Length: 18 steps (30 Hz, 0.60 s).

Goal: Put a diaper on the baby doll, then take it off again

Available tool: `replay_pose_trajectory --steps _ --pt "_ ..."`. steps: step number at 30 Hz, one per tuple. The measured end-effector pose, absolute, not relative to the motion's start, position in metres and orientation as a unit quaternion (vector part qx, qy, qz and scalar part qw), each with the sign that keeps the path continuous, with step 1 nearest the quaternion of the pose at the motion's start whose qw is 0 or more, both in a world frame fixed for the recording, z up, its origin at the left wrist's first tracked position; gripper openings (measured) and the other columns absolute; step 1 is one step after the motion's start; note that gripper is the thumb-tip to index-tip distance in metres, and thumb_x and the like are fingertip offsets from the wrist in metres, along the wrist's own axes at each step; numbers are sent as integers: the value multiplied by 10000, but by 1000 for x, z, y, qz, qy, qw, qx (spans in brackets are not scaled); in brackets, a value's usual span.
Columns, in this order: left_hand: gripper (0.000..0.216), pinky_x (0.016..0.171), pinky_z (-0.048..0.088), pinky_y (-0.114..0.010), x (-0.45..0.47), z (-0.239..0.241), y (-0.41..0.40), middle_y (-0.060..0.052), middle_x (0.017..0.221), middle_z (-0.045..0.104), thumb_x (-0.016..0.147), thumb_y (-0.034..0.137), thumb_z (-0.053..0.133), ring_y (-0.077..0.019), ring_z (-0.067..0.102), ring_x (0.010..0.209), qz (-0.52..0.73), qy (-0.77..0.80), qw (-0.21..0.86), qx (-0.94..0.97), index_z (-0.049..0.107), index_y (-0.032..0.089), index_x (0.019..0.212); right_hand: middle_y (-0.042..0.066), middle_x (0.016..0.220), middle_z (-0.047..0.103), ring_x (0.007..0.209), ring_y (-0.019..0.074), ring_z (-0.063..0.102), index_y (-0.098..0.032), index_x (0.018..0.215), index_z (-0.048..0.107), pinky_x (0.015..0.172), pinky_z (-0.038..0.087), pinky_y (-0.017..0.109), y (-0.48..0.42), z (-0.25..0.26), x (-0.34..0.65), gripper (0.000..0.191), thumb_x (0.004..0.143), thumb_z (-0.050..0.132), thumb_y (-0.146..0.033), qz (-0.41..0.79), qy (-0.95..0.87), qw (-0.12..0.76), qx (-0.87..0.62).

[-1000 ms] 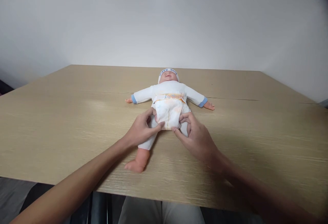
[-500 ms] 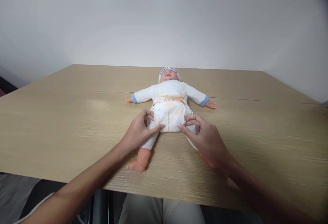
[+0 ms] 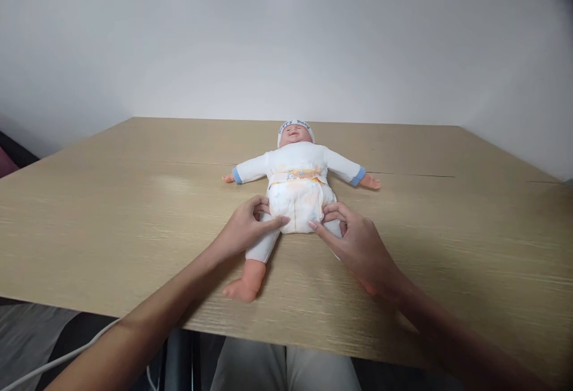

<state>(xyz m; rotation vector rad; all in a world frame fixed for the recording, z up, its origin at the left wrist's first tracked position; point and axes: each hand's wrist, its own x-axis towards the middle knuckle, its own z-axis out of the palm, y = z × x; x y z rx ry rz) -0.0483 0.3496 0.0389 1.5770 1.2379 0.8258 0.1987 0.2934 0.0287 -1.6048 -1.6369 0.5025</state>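
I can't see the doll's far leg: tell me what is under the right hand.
The right hand lies over the doll and its white-trousered leg; a sliver shows, but the foot is hidden. Its fingers pinch the diaper.

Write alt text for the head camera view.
Two bare hands, left hand and right hand, pinch the lower leg edges of a diaper on a baby doll lying face up, arms spread, on a wooden table before a plain white wall.

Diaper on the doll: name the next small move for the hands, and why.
Probably run the fingertips along each leg opening of the diaper to seat its edges. Left hand and right hand already pinch there, and the waistband looks fastened across the doll.
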Motion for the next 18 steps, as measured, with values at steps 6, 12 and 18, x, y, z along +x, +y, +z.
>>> replay_pose_trajectory --steps 6,12,18 --pt "646 829 565 -368 -51 37 351 -88 1073 787 670 473 1007 -254 753 977 343 473 618 526 623 201 1113 -76 559 420 509 167 361 -244 1029 728 580 292 322 291 32 198 372 903 720 -595 213 -636 377 -639" --pt "529 818 524 -359 -49 35 342 -58 1037 755 792 521 914 -239 705 958 343 527 458 629 629 210 1110 -52 585 521 517 173 418 -250 1007 736 580 317 323 292 30 200 368 901 727 -602 215 -637 382 -634" --pt "409 738 475 -341 -50 45 346 -43 947 757 875 582 816 -228 668 847 292 509 392 709 742 195 985 16 769 718 575 185 534 -248 1002 721 584 368 330 291 30 200 341 920 729 -579 217 -647 382 -624"
